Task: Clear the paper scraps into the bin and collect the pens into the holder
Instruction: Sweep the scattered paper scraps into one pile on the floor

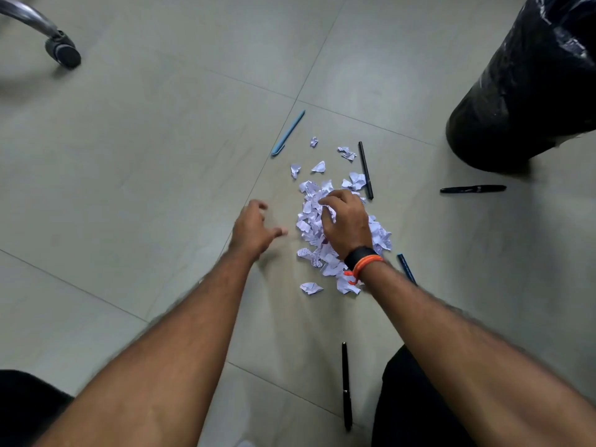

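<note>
Pale grey tiled floor (129,162) all round, grout lines meeting just above centre. At ten o'clock, curved chrome chair leg (22,12) ending in dark caster (63,51), standing on floor. At seven and five o'clock, dark trouser fabric (25,408).

The floor (161,156) in front of me is pale grey tile with thin seams. A heap of paper scraps (309,221) lies on it, white with writing, and loose scraps (311,288) sit scattered at its near and far edges. A light blue pen (288,133) lies beyond the heap, along a seam. A slim black pen (365,170) lies touching the heap's far right side. A thick black pen (472,189) lies well apart to the right, near the bin (522,91) with its black liner. A dark blue pen (405,267) shows partly at the heap's near right. The nearest black pen (346,385) lies close to me. A chair caster (63,51) stands far left.
</note>
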The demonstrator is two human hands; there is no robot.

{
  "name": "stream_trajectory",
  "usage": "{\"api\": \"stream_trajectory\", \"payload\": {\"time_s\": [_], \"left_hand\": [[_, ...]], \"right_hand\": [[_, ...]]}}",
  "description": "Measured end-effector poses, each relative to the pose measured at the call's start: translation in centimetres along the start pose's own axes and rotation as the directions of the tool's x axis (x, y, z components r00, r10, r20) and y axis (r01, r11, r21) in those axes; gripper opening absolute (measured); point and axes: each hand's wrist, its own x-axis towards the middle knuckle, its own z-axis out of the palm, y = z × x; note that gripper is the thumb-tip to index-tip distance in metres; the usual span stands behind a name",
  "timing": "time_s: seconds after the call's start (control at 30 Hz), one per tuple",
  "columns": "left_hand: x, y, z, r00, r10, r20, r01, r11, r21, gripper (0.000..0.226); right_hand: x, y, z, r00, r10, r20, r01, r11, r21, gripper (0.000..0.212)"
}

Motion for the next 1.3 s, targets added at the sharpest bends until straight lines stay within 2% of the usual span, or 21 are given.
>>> {"api": "stream_trajectory", "payload": {"time_s": [0.07,0.13,0.23,0.33,0.4,0.47,0.57,0.63,0.73,0.83,0.93,1.07,1.2,1.3], "left_hand": [[-1.4,-1.9,-0.2,0.994,-0.005,0.11,-0.008,0.993,0.119,0.072],[-2.4,-3.0,-0.1,0.985,-0.035,0.167,0.003,0.982,0.191,0.063],[-2.1,-3.0,-0.3,0.989,-0.043,0.142,0.016,0.982,0.189,0.044],[-0.8,-1.2,-0.1,0.998,0.039,0.058,-0.048,0.986,0.159,0.04],[0.3,0.5,0.0,0.993,0.105,-0.049,-0.096,0.981,0.169,0.048],[1.5,2.3,0.1,0.987,0.14,-0.076,-0.123,0.973,0.195,0.067],[3.0,3.8,0.6,0.99,0.113,0.084,-0.136,0.924,0.357,0.113],[3.2,3.9,1.3,0.988,0.039,0.151,-0.104,0.884,0.455,0.128],[3.2,4.1,1.9,0.983,-0.026,0.181,-0.072,0.855,0.514,0.131],[3.4,4.9,1.8,0.978,-0.067,0.195,-0.051,0.836,0.547,0.134],[3.4,5.3,1.9,0.978,-0.091,0.187,-0.03,0.827,0.562,0.137],[3.5,5.3,1.9,0.981,-0.074,0.177,-0.042,0.819,0.573,0.129],[3.5,5.5,2.0,0.988,-0.061,0.144,-0.025,0.849,0.528,0.114],[3.5,5.4,2.0,0.985,-0.073,0.154,-0.019,0.851,0.524,0.119]], "right_hand": [[0.2,-0.5,0.6,1.0,-0.005,0.009,0.005,1.0,0.009,0.019],[0.1,-1.1,1.4,0.999,-0.025,0.024,0.024,0.999,0.027,0.02],[0.1,-1.7,2.1,0.997,-0.067,0.043,0.065,0.997,0.042,0.02],[1.1,-1.3,2.0,0.996,-0.062,0.056,0.06,0.998,0.03,0.021],[2.4,-0.8,1.8,0.996,-0.063,0.07,0.063,0.998,0.001,0.02],[4.3,-0.6,1.5,0.993,-0.046,0.104,0.05,0.998,-0.037,0.022],[8.4,-0.1,1.3,0.985,-0.003,0.175,0.021,0.995,-0.1,0.036],[11.0,0.3,1.1,0.973,0.04,0.229,0.001,0.984,-0.176,0.053],[14.0,1.0,0.9,0.953,0.064,0.297,0.03,0.953,-0.302,0.068],[15.5,0.9,1.3,0.913,0.096,0.397,0.059,0.931,-0.361,0.062],[13.9,-0.1,2.4,0.896,0.103,0.432,0.052,0.942,-0.332,0.05],[8.8,-1.5,2.8,0.899,-0.043,0.436,0.162,0.957,-0.241,0.042],[10.9,-0.3,1.7,0.959,0.013,0.283,0.056,0.971,-0.233,0.054],[13.2,-0.8,1.6,0.892,-0.037,0.45,0.17,0.95,-0.26,0.071]]}}
